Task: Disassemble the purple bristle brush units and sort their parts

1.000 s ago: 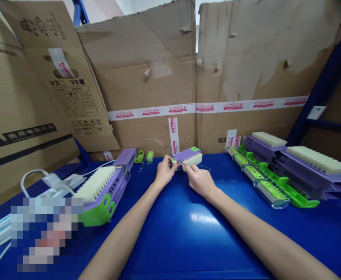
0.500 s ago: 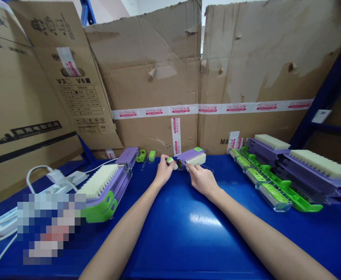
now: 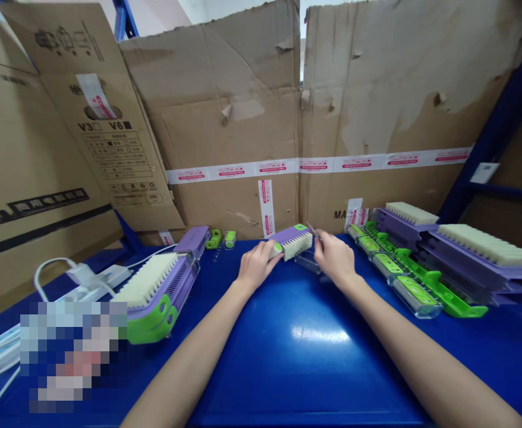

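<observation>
A purple brush unit (image 3: pixel 283 236) with cream bristles (image 3: pixel 297 246) and a green end spot lies in the middle of the table, near the cardboard. My left hand (image 3: pixel 256 263) is closed at its left end, fingers around a small white piece with a green top (image 3: pixel 277 249). Whether it also grips the purple body is hidden. My right hand (image 3: pixel 336 260) is closed at the unit's right side, pinching a thin dark stick-like piece (image 3: pixel 311 230) whose kind I cannot make out. A clear plastic cover (image 3: pixel 308 261) lies below the bristles, close to the right fingers.
Another purple brush unit (image 3: pixel 147 282) stands at left, beside a white power strip (image 3: pixel 96 282) with cables. A small green part (image 3: pixel 214 239) and a clear-cased piece (image 3: pixel 229 239) lie behind. At right are green strips (image 3: pixel 430 276), clear cases (image 3: pixel 417 295) and purple brushes (image 3: pixel 488 245).
My left hand has brought the white piece right against the brush unit's left end. My right hand has moved right, off the bristles, and a thin dark piece now shows in it.
</observation>
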### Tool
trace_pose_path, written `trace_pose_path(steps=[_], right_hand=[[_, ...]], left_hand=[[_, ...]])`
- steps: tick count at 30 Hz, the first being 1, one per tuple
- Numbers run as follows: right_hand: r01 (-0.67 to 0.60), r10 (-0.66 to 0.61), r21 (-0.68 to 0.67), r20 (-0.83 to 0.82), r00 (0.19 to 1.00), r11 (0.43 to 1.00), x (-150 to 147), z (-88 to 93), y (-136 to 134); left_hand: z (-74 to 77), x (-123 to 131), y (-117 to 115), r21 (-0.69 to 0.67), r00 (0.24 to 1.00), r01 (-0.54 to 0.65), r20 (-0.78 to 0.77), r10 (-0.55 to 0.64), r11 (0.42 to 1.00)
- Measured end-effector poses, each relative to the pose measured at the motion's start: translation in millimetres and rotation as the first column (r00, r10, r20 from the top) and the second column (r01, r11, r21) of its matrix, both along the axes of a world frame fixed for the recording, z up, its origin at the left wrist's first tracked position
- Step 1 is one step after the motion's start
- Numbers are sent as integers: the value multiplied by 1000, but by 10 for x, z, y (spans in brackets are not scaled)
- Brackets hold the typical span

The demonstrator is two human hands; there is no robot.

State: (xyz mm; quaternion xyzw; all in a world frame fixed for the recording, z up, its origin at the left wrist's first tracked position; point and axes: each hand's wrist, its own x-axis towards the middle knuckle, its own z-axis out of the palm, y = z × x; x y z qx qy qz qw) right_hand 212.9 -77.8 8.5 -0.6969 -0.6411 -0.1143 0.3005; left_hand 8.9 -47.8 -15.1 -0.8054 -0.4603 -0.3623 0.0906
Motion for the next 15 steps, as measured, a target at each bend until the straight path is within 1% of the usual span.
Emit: trace_pose_path(steps=[2,4,6,8,11,15], right_hand=[[107,-111,-109,-25,994,988,148,1,54],[171,-181,-226,-24,983,959,271,-23,100],[190,-203,-320,-8,979,928,348,-61,134],[183,-195,-371,6,981,910,378,-97,156],[171,-177,-390,22,984,905,369,-128,170],[166,-162,-392,44,986,905,350,-139,174]], left_hand=[[-3,30,-20,13,987,86,-141,-84,996],[0,56,-37,10,956,153,-253,-145,988],[4,78,-49,-15,923,206,-328,-200,978],[8,93,-54,-46,905,222,-361,-223,974],[6,105,-50,-83,931,157,-320,-175,984],[11,105,-40,-150,974,-31,-225,-4,988]])
